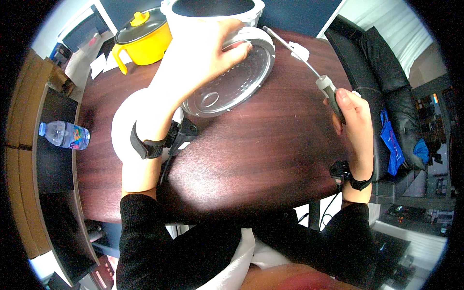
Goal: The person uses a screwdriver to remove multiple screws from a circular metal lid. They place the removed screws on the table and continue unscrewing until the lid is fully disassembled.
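My left hand (208,53) grips the upper rim of a round lid (227,89), its thumb lying over the edge. The lid stands tilted on the dark wooden table (251,159), its white rim around a shiny, dimpled inner face. In my right hand (355,113) is a screwdriver (326,87) with a grey handle, held above the table's right side. Its long metal shaft slants up and left, its tip near the lid's right edge but apart from it. Behind the lid stands a white pot (212,9) with a dark inside, partly cut off by the frame.
A yellow pot (150,46) with a lid stands at the back left. Under my left forearm lies a round white object (123,125), partly hidden. A small white piece (299,50) rests behind the screwdriver. A water bottle (65,135) is at the left; a black sofa (382,67) stands right.
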Tool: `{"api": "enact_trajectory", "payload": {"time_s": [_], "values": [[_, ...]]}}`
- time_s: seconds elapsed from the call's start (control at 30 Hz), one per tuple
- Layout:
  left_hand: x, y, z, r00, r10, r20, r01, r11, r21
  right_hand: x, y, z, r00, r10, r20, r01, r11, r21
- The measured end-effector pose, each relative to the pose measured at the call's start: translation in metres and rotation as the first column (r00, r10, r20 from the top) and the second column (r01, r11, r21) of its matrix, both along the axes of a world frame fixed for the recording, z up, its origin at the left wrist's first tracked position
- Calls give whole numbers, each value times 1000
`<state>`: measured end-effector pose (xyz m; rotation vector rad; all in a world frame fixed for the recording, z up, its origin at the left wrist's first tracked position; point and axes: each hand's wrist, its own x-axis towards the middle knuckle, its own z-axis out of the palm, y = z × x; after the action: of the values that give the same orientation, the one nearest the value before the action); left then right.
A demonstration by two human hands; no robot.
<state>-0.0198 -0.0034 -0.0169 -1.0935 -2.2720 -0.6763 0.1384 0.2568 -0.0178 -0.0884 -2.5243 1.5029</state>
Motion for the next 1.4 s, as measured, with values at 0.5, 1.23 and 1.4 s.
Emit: {"api": "enact_trajectory", "payload": {"time_s": [0.5, 1.23, 1.4], "values": [[2, 3, -1, 1000, 4, -22, -3, 999, 33, 7, -5, -33, 987, 49, 153, -14, 975, -222], [-1, -4, 3, 997, -74, 6, 74, 997, 37, -12, 47, -83, 953, 260, 153, -251, 403, 880], [0, -5, 2, 998, -58, -1, 58, 998, 28, -53, -3, -35, 948, 305, -92, -114, 593, 797]]}}
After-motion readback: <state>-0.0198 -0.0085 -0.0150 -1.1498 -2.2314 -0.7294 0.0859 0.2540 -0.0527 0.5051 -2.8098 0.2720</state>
